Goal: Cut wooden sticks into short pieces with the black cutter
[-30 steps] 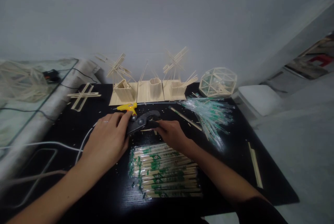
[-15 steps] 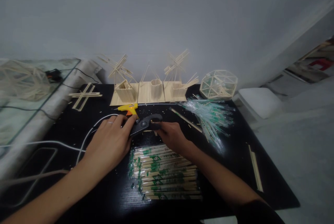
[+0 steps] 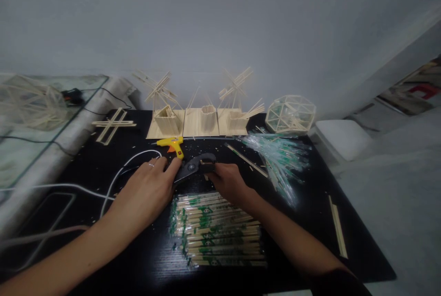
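Note:
My left hand (image 3: 146, 190) is closed around the handles of black pruning shears (image 3: 190, 167), with a ring on one finger. The curved jaws point right, toward my right hand (image 3: 230, 182). That hand is pinched at the jaws, on a short wooden stick (image 3: 201, 162) whose tip barely shows between the blades; the rest is hidden by my fingers. Just behind the shears lies a yellow hot glue gun (image 3: 171, 144). Below both hands, wrapped chopsticks (image 3: 220, 236) lie in rows on the black table (image 3: 138, 259).
Three stick-built models on square bases (image 3: 200, 123) line the back. A stick cross (image 3: 113, 125) lies left, a polyhedral stick frame (image 3: 291, 114) stands right. Empty plastic wrappers (image 3: 275, 153) and loose sticks (image 3: 337, 227) lie at right. A white cable (image 3: 79, 189) crosses from the left.
The shears have tilted slightly, and the stick end between the jaws shows less. Both hands stay in nearly the same place; the view has shifted a little.

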Demonstrator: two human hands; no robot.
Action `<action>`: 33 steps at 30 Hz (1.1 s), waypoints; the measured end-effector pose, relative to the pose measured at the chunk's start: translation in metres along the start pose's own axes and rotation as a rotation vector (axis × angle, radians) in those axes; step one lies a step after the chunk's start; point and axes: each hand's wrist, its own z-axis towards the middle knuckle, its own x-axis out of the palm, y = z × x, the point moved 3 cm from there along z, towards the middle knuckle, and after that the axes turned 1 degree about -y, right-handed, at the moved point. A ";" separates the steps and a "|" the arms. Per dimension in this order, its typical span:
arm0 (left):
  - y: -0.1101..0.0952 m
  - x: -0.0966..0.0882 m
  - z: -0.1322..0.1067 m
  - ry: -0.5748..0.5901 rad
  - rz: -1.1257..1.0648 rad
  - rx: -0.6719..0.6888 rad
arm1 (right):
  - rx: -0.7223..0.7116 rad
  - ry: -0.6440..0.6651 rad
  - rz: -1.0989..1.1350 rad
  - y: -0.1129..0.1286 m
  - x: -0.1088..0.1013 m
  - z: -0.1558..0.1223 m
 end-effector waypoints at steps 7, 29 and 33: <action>0.006 0.003 -0.004 0.093 -0.037 -0.064 | 0.025 0.033 -0.054 -0.003 0.004 -0.003; 0.001 0.065 0.005 0.014 -0.650 -0.401 | 0.616 0.415 -0.483 -0.073 -0.051 0.015; -0.011 0.074 0.006 0.109 -0.780 -0.440 | 0.644 0.424 -0.454 -0.070 -0.038 0.011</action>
